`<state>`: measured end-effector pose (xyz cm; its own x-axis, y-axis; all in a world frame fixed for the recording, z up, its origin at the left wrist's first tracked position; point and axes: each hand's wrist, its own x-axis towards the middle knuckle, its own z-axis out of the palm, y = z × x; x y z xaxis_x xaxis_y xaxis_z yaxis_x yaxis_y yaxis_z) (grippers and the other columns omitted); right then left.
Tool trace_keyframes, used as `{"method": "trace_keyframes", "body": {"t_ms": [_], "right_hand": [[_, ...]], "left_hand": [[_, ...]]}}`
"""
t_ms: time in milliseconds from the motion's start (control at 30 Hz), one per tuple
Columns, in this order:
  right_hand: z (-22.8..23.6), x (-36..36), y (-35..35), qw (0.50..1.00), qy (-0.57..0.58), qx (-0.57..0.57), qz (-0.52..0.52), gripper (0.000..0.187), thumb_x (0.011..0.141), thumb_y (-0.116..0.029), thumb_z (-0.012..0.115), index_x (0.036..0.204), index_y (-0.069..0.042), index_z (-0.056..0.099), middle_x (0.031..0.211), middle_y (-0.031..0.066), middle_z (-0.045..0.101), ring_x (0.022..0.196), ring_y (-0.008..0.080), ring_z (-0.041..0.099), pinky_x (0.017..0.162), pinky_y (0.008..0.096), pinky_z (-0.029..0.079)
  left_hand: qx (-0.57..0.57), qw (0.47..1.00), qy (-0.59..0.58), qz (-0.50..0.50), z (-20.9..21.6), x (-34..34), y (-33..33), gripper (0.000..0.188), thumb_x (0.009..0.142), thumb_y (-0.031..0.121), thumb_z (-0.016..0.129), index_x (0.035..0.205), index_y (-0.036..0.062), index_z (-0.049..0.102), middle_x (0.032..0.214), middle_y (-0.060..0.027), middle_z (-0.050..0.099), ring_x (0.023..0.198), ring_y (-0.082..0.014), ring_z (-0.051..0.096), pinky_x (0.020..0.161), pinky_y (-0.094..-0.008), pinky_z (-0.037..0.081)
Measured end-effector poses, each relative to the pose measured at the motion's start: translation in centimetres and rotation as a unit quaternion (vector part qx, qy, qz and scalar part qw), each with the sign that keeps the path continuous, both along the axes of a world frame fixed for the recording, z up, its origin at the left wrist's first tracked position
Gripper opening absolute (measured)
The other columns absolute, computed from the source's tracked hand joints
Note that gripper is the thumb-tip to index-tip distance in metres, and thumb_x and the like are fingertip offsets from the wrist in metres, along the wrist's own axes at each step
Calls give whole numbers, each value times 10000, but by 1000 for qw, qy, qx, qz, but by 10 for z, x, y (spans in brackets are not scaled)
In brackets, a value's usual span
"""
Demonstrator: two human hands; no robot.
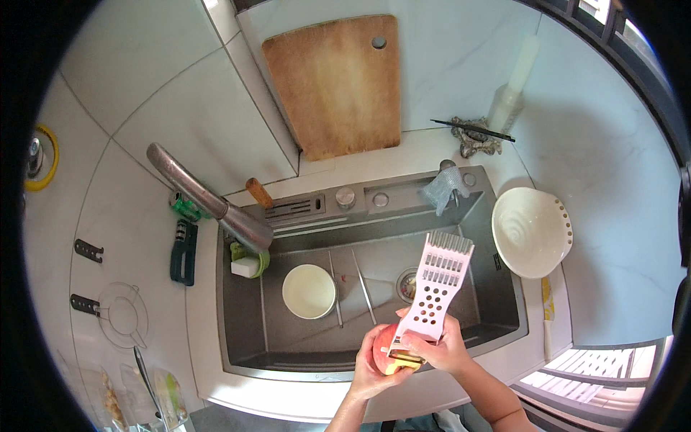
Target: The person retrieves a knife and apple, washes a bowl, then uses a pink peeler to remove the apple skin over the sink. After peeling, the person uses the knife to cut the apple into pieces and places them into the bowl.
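Observation:
Near the front edge of the sink (237, 361), my left hand (368, 369) is wrapped round a red-skinned fruit (384, 347), whose exact kind I cannot tell. Yellow flesh shows on its lower right side, where some skin is off. My right hand (448, 348) grips a pale pink grater-peeler (432, 297) with rows of slots, round holes and a toothed metal end pointing up and away. Its lower end, with the peeling blade, lies against the fruit by the yellow patch. My right thumb presses on the tool there. Fingers behind the tool are partly hidden.
A cream bowl (309, 291) sits in the basin beside two thin rods (363, 286). The faucet (237, 223) reaches in from the left. A larger white bowl (531, 234) and a yellow-sheathed knife (548, 317) lie right. A wooden cutting board (338, 86) leans behind.

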<state>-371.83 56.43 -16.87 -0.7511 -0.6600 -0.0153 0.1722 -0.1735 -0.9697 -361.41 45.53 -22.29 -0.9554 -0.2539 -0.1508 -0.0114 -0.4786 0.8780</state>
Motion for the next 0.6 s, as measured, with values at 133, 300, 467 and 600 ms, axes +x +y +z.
{"method": "trace_keyframes", "body": {"t_ms": [133, 300, 467, 600], "right_hand": [[-36, -19, 4, 986, -149, -27, -63, 334, 759, -55, 596, 1075, 11, 509, 861, 37, 585, 759, 84, 562, 661, 227, 459], [-85, -40, 2, 960, -242, 72, -125, 250, 780, -117, 592, 988, -2, 516, 839, 49, 586, 753, 139, 591, 616, 247, 480], [-40, -14, 9, 958, -254, -45, -127, 281, 784, -75, 575, 1044, 8, 505, 893, 57, 583, 775, 152, 602, 619, 232, 481], [-17, 2, 3, 990, -125, 5, -61, 339, 754, -83, 610, 1068, 0, 511, 868, 29, 580, 716, 82, 563, 596, 197, 457]], "left_hand": [[-60, 998, 5, -3, 0, 4, -1, 822, 499, 106, 800, 1180, 15, 349, 1139, -88, 440, 1073, -174, 442, 934, -323, 346], [-27, 994, 94, -50, 2, 13, -1, 885, 487, 127, 799, 1225, 26, 321, 1193, -94, 415, 1117, -201, 420, 961, -339, 315], [46, 997, 54, -16, -9, 10, -4, 874, 512, 108, 782, 1235, 14, 299, 1197, -98, 411, 1127, -207, 414, 964, -343, 318], [101, 994, 29, -15, -16, 14, -5, 876, 500, 98, 767, 1235, 14, 298, 1184, -94, 424, 1097, -217, 446, 942, -351, 352]]}}
